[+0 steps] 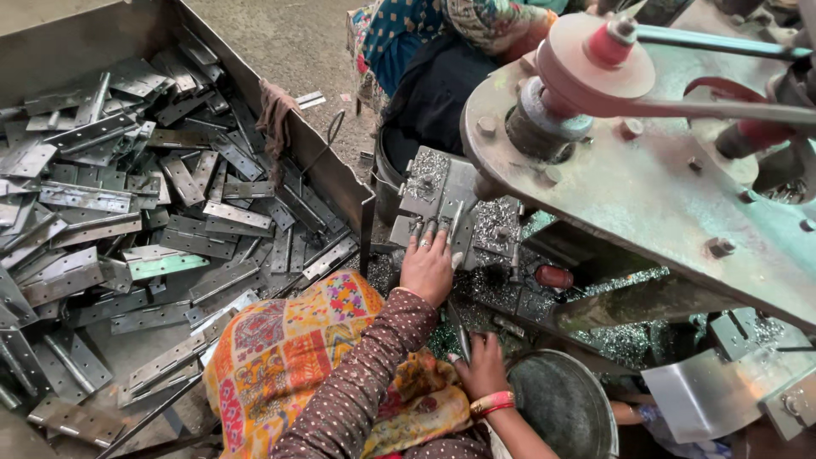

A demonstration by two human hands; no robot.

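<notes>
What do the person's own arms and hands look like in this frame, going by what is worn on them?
The left hand wears a ring on one finger, and its arm is covered to the wrist by a brown sleeve with small pale dots. The right hand has no sleeve in view; its wrist carries a pink bangle with a red one beside it. An orange patterned cloth drapes near the left arm.

I can't see my left hand's (427, 268) fingertips: they tuck in among the metal pieces on the machine block (442, 200). My right hand (483, 365) closes around a thin metal strip (460, 333), whose lower end my fingers cover. The bin of hinges (127, 212) runs off the left edge. Another person (442, 51) at the top is cut off by the frame. The machine's plate (646, 187) hides whatever sits beneath it.
</notes>
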